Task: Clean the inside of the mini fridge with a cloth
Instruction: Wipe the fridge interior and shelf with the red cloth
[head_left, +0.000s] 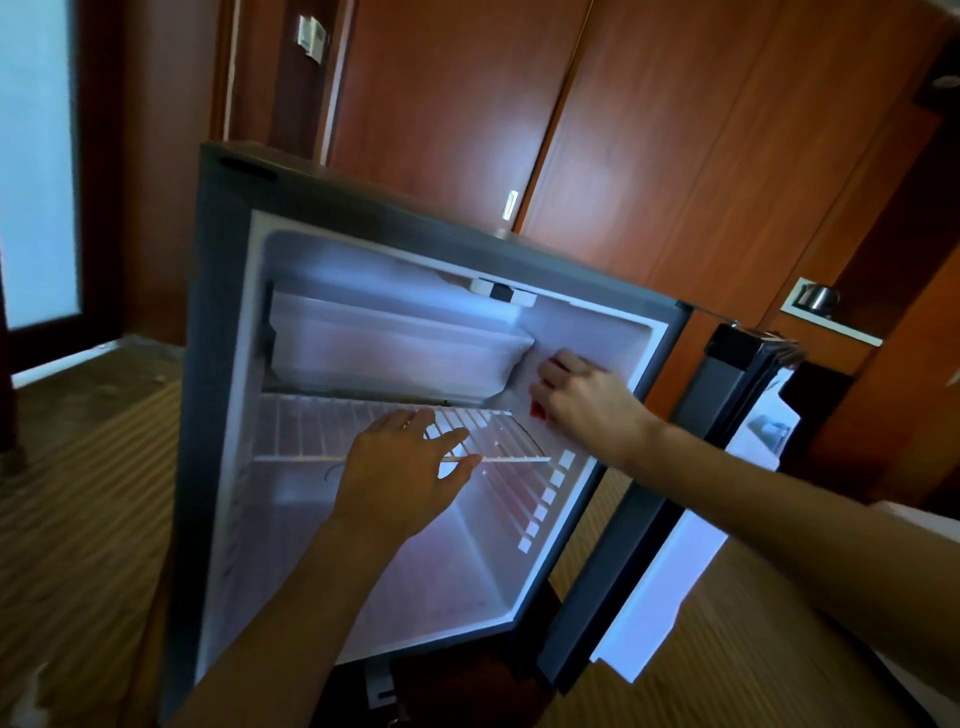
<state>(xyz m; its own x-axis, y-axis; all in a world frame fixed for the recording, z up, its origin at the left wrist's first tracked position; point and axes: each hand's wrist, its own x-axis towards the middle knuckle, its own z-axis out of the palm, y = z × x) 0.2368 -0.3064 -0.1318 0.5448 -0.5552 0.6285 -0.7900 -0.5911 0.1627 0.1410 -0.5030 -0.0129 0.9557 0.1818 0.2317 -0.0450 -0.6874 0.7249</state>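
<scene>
Mini fridge (223, 364): stands on the striped carpet, dark grey outside, white inside, seen tilted by the head camera.
Fridge door (691, 483): swung wide to the right, its white inner face turned toward the room.
Freezer box (395, 343): translucent compartment at the top left of the interior, above the shelf.
Wire shelf (311, 431): white rack spanning the interior just below the freezer box; its front bar runs under the left hand's fingers.
Shelf rails (540, 512): a row of white ridges down the right inner wall, below the shelf.
Left hand (405, 467): palm down, fingers straight and spread, resting on the front part of the wire shelf; it holds nothing.
Right hand (576, 400): reaches in against the right inner wall, next to the freezer box's right end, fingers curled round a wad.
Cloth (536, 410): only a small red bit shows beneath the right hand's fingers, pressed to the right wall just above the shelf's right end; the rest is hidden by the hand.
Thermostat housing (501, 292): white block with a dark centre on the interior ceiling.
Wooden panels (649, 156): reddish-brown wall behind the fridge.
Metal cup (821, 297): sits on a white ledge at the far right, well apart from the fridge.
</scene>
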